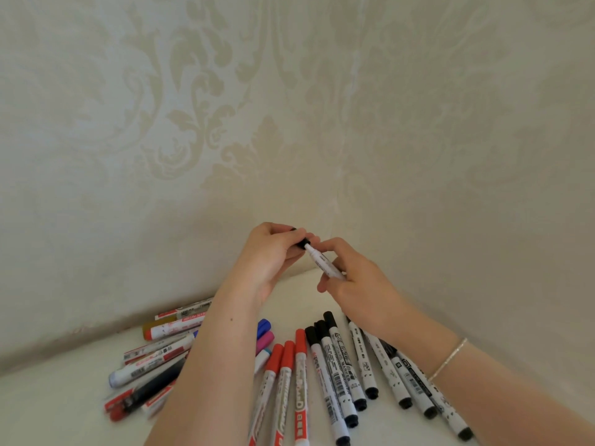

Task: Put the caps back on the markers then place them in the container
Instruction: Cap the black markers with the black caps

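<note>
While left hand pinches black cap at tip, right hand fingers grip marker barrel mid-length; marker probably light, stiff, smooth.

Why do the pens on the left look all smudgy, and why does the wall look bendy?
In the head view, the markers at the left are blurred, worst near the bottom edge; the black-capped markers look sharper. The wide-angle lens curves the wall. Light is soft, with no glare. The left hand and right hand are clear.

red-capped markers, cream damask wallpaper
</note>
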`<state>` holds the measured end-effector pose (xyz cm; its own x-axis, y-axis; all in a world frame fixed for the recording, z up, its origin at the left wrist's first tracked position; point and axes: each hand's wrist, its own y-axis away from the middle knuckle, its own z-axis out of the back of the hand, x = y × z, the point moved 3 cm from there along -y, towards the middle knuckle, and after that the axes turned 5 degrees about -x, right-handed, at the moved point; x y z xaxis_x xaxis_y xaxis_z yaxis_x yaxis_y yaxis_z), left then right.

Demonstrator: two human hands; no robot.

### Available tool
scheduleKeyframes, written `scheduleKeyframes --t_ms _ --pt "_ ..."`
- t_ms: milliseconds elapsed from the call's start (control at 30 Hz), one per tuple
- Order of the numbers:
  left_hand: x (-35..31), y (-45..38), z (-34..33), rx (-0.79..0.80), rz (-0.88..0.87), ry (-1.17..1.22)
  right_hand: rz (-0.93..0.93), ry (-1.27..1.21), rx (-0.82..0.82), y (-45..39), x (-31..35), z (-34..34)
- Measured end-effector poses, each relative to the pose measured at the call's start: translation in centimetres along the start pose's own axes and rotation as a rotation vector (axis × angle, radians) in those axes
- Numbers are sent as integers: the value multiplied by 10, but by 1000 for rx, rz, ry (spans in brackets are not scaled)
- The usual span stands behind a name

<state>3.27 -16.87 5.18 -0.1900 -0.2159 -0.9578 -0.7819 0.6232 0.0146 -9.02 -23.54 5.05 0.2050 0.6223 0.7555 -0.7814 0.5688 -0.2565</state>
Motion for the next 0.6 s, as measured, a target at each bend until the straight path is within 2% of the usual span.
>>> scheduleKeyframes --t_ms 200,333,600 --pt "3 2 -4 36 -42 -197 -63 25 -34 -8 -3 -2" --pt "1 3 -2 -56 -129 -317 -67 51 -38 -6 1 -4" --pt "11 -2 -1 -167 -143 -279 -12 371 -99 -11 16 -9"
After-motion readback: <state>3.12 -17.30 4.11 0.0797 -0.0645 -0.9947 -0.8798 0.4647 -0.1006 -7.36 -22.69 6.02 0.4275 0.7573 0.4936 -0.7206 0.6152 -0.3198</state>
